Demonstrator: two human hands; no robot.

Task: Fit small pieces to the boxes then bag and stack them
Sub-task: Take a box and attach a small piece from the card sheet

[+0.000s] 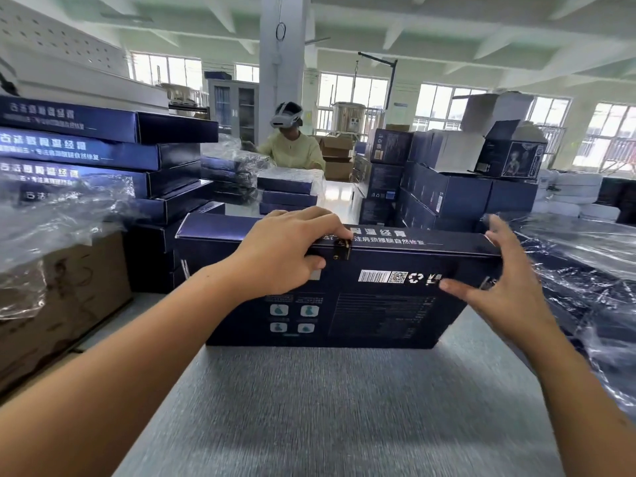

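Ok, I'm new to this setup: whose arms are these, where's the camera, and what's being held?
No machine here: a person works bare-handed, and the picture comes from a camera on their head, looking forward and down. A dark blue flat cardboard box stands on its long edge on the grey table. The left hand curls over its top edge and pinches a small dark and gold piece. The right hand is open at the box's right end. Stacked blue boxes stand left; plastic-wrapped boxes lie right.
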